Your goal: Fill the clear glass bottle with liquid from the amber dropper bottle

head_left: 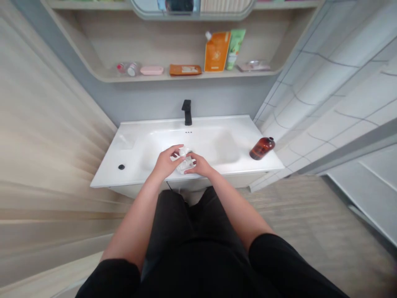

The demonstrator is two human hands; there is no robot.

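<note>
While fingers of the left hand [164, 162] grip the white top [183, 151] of a clear container [186, 165], those of the right hand [201, 165] hold its body beside the sink's [228, 147] front edge.

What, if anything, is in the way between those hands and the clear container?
Nothing visible: the left hand and right hand both touch the clear container directly. The black faucet stands behind it; the brown bottle sits off to the right.
</note>
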